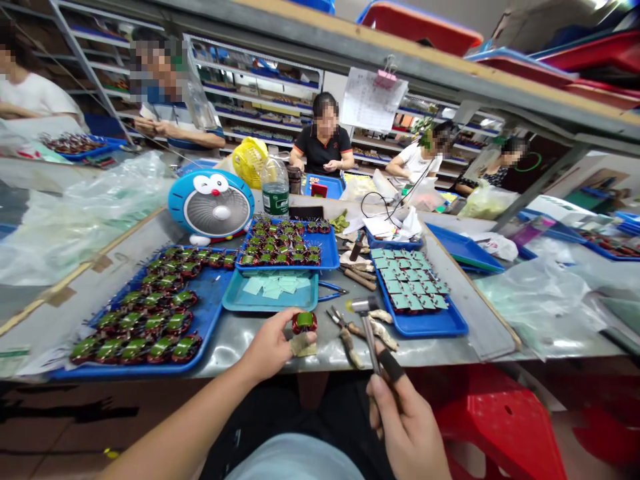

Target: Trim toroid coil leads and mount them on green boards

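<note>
My left hand (273, 347) is closed around a copper-wound coil (305, 323) with a green top, held just above the bench's front edge. Tape covers the thumb. In my right hand (405, 420) is a small hammer (367, 320), gripped by its metal handle, its head pointing up and left; a dark cover wraps one finger. Pliers (343, 323) with wrapped handles lie between the hands. Behind the coil is a teal tray (230, 300) of pale green sheets (275, 283).
Rows of coils fill a large blue tray (213, 320) at left and a smaller blue tray (327, 250) behind. At right, a blue tray (440, 323) carries coils topped with pale green squares. A blue fan (213, 207) and bottle (275, 187) stand behind; a red stool (500, 413) is lower right. Several people sit beyond.
</note>
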Demonstrator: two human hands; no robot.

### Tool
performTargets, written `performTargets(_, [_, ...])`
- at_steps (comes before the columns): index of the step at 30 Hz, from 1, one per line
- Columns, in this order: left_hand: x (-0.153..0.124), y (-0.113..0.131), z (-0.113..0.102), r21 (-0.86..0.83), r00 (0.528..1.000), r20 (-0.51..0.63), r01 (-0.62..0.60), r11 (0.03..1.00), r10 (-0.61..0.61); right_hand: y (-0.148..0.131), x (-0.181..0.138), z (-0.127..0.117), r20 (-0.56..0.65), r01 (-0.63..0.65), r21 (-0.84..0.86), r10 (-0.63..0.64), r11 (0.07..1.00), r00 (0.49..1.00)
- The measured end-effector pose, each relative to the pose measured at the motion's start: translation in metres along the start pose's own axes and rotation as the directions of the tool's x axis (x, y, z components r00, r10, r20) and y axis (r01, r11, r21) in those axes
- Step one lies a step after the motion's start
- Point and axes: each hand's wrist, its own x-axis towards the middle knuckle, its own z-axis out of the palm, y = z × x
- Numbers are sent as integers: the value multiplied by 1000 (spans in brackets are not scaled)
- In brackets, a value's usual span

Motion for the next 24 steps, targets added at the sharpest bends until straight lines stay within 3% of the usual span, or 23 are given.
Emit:
performTargets(4, [2,18,-14,83,997,4,-73,994,73,-16,11,-11,170,289,-212,-256,933,951])
performTargets(8, [3,30,-21,167,990,24,-139,976,137,-24,17,-20,122,358,-299,-337,884,934])
performTargets(13, [6,37,-25,332,981,-16,-179,926,195,-51,20,-36,344,591,-406,-483,697,805])
performTargets(16, [8,40,-29,412,973,-24,-198,889,228,-67,21,-41,315,623,-499,-544,602,778])
performTargets(21, [7,50,-36,492,968,-4,-217,843,252,-71,27,-36,486,760,-477,-588,441,647])
performTargets(24, [5,54,-38,514,969,-13,-206,832,248,-75,29,-37,443,734,-542,-603,409,664])
